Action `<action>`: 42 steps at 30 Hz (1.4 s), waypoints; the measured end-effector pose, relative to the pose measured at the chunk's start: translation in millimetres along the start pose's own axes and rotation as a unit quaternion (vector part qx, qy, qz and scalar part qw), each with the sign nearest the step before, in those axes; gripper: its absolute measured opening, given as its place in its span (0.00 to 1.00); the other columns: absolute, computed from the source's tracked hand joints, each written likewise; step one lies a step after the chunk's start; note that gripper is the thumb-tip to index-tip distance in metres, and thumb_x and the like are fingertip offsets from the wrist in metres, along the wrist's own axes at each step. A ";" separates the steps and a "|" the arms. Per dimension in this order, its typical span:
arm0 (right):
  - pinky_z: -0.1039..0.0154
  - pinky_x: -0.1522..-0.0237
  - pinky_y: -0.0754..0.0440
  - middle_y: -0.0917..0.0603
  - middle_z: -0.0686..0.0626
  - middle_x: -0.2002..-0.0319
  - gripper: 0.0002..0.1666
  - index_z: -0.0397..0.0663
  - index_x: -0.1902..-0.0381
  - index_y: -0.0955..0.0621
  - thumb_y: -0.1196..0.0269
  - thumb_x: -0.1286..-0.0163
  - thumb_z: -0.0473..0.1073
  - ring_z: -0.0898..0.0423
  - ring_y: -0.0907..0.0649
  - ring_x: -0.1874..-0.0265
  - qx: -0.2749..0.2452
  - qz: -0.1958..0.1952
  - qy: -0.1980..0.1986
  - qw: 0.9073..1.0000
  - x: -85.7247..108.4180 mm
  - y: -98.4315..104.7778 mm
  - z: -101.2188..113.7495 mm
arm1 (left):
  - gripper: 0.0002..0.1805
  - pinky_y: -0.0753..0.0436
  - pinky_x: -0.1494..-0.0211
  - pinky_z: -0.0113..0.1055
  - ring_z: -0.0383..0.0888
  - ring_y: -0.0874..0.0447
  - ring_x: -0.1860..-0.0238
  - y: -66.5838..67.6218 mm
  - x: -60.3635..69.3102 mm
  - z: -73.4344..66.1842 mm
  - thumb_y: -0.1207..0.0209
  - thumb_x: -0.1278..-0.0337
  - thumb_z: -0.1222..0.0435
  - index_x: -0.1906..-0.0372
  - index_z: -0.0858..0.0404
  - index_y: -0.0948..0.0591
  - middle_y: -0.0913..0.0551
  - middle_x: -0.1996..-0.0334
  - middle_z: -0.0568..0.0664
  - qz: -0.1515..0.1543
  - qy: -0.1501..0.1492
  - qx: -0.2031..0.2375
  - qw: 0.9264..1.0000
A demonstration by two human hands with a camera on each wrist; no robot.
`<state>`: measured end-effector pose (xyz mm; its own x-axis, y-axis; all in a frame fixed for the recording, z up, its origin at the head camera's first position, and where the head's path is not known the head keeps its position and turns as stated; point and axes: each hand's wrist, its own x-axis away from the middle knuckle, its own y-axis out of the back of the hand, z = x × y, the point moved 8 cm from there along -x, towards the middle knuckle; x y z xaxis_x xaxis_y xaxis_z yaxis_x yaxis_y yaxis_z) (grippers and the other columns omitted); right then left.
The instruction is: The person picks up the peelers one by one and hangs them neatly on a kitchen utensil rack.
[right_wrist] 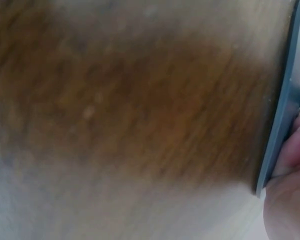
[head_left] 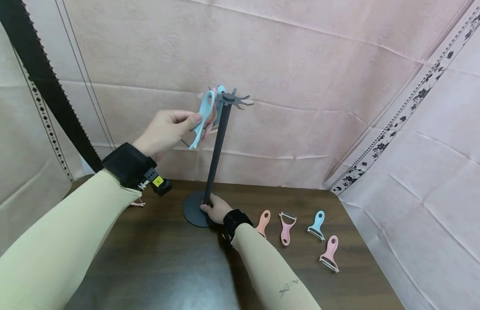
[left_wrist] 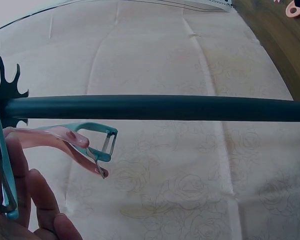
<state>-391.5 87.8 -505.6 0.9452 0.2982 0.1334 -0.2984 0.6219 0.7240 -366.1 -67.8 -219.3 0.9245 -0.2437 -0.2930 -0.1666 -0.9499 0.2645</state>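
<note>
A dark stand with a round base [head_left: 193,211], a slim pole [head_left: 218,150] and a hooked top [head_left: 233,100] rises near the table's back. My left hand [head_left: 166,131] pinches a light blue peeler [head_left: 204,116] by the hooks. Behind it a pink peeler [left_wrist: 65,140] and another blue peeler [left_wrist: 107,142] hang at the top. My right hand [head_left: 216,209] grips the foot of the pole; in the right wrist view its fingers [right_wrist: 295,147] lie against the base [right_wrist: 282,110]. Whether the pinched peeler rests on a hook cannot be told.
On the brown table [head_left: 166,258], right of the stand, lie an orange peeler [head_left: 263,221], a pink peeler [head_left: 285,232], a blue peeler [head_left: 317,224] and another pink peeler [head_left: 331,249]. A pink piece [head_left: 137,203] shows under the left wrist. Pale cloth [head_left: 282,129] hangs behind.
</note>
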 end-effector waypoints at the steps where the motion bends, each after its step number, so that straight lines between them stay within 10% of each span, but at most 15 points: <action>1: 0.59 0.58 0.26 0.21 0.57 0.66 0.09 0.56 0.54 0.22 0.44 0.26 0.51 0.59 0.23 0.64 0.001 0.000 -0.002 1.000 -0.2 -0.1 -0.9 | 0.28 0.34 0.40 0.50 0.44 0.26 0.46 -0.7 0.4 0.3 0.43 0.39 0.43 0.44 0.58 0.18 0.17 0.51 0.50 0.001 0.002 -0.001 1.000; 25: 0.60 0.59 0.25 0.21 0.57 0.67 0.07 0.58 0.59 0.24 0.45 0.26 0.52 0.60 0.22 0.66 0.009 0.021 -0.004 1.000 1.6 -7.1 -2.5 | 0.29 0.37 0.38 0.53 0.44 0.31 0.40 -7.8 5.5 3.4 0.42 0.41 0.42 0.44 0.57 0.18 0.19 0.46 0.49 0.015 0.011 -0.013 1.000; 42: 0.60 0.55 0.25 0.21 0.57 0.65 0.09 0.53 0.55 0.23 0.45 0.25 0.49 0.60 0.22 0.63 0.022 0.015 0.015 1.000 11.8 -1.8 8.2 | 0.26 0.36 0.35 0.52 0.44 0.28 0.40 0.2 17.8 32.6 0.44 0.37 0.44 0.43 0.56 0.18 0.18 0.47 0.49 0.034 0.012 -0.025 0.999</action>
<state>-378.7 84.2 -499.8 0.9309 0.3389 0.1362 -0.3205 0.5793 0.7495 -360.9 -78.7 -254.4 0.9195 -0.3028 -0.2505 -0.2133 -0.9199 0.3291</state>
